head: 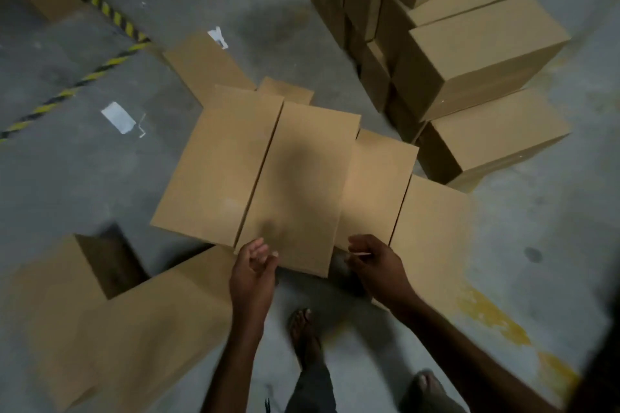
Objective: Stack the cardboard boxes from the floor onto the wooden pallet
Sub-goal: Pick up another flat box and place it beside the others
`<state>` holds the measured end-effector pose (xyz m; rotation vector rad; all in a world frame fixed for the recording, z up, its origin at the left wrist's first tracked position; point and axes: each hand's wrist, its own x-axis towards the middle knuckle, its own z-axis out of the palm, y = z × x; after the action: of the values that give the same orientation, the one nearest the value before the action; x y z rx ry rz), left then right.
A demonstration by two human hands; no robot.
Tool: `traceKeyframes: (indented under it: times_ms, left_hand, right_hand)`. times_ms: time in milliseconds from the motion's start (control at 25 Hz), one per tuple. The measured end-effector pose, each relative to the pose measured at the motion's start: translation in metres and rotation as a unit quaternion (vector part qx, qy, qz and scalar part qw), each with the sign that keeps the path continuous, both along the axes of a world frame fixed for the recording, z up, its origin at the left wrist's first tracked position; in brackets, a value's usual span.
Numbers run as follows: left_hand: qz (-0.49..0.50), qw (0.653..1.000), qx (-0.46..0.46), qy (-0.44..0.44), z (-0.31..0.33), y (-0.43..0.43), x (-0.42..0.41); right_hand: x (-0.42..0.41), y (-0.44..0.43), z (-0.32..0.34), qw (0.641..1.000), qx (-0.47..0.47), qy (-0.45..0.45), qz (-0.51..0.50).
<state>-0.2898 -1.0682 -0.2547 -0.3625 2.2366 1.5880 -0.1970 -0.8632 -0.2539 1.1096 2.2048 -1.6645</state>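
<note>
Several plain brown cardboard boxes lie on the grey floor in front of me. The nearest box (298, 184) sits in the middle, its near edge just beyond my fingers. My left hand (253, 271) hovers at its near left corner, fingers curled and apart, holding nothing. At the near right corner my right hand (372, 261) is also half curled and empty. Neighbouring boxes flank it on the left (218, 161) and on the right (379, 184). A tall stack of boxes (469, 54) rises at the upper right; whatever it stands on is hidden.
More boxes (110, 329) crowd the lower left beside my feet (303, 335). Yellow-black hazard tape (84, 77) crosses the floor at the upper left, with white paper scraps (118, 117) near it. Bare concrete with a yellow stain (493, 318) lies to the right.
</note>
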Motion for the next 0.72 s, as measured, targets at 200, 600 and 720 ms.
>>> traceKeyframes:
  times_ms: [200, 600, 720]
  left_hand:
    - [-0.061, 0.993, -0.098, -0.023, -0.092, -0.019, -0.089]
    - [-0.147, 0.959, -0.240, 0.012, -0.184, -0.012, -0.138]
    - [-0.128, 0.964, -0.234, 0.001, -0.187, -0.009, -0.134]
  right_hand:
    - [-0.081, -0.019, -0.088, 0.992, 0.097, -0.065, 0.042]
    - [-0.088, -0.009, -0.185, 0.941, 0.208, -0.159, 0.213]
    - [-0.080, -0.007, -0.187, 0.944, 0.222, -0.156, 0.189]
